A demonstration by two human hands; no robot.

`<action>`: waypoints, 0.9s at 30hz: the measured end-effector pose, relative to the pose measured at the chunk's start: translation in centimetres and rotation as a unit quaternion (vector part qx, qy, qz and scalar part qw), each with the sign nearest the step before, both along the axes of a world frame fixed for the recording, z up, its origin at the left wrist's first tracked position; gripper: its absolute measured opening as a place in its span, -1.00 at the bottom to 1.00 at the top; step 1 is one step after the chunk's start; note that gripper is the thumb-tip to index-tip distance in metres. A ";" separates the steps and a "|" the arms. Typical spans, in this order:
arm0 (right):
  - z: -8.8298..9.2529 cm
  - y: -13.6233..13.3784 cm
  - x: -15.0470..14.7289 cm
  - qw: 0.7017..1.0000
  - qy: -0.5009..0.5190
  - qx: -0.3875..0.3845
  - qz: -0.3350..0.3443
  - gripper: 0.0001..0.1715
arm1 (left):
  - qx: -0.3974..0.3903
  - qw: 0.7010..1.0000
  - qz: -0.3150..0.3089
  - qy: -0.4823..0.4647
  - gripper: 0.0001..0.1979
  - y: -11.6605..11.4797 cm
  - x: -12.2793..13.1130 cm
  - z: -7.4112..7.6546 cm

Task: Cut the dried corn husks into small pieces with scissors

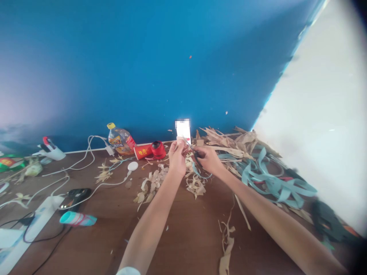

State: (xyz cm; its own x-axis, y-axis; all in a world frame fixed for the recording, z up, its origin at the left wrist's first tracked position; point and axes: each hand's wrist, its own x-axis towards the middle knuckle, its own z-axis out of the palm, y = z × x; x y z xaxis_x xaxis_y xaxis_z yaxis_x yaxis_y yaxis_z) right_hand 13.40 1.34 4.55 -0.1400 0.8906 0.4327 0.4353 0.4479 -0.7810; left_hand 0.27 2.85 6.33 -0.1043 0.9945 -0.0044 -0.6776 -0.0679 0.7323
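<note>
In the head view, my right hand (210,158) is closed on a pair of dark scissors (196,152), whose blades point up and left toward my other hand. My left hand (177,154) pinches a small pale piece (181,140) that looks like dried husk; its exact shape is too small to tell. Pale curled husk flowers (196,186) lie on the table just below the hands. More cut husk petals (153,183) are heaped left of them. Behind my fingers a phone with a bright screen (183,130) leans against the wall.
Dried husks (229,143) and light blue ribbon (275,179) pile up at the right. A plastic bottle (122,141), a red can (143,151) and a roll of red tape (158,150) line the wall. White cables, a power strip (34,229) and a cyan cup (78,218) occupy the left.
</note>
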 end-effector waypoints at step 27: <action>-0.1 0.0 0.1 1.000 0.007 0.000 -0.017 -0.70 | 0.081 0.963 0.030 0.254 -0.68 -0.2 -0.7 0.5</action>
State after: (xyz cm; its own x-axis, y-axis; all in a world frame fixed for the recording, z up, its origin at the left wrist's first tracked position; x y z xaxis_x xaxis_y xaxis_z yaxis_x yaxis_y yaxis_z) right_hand 13.46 1.34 4.50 -0.1026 0.8950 0.4342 0.4389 0.4324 -0.7877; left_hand -0.46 2.69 6.79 -0.1101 0.9698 0.2175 -0.2260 -0.2375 0.9447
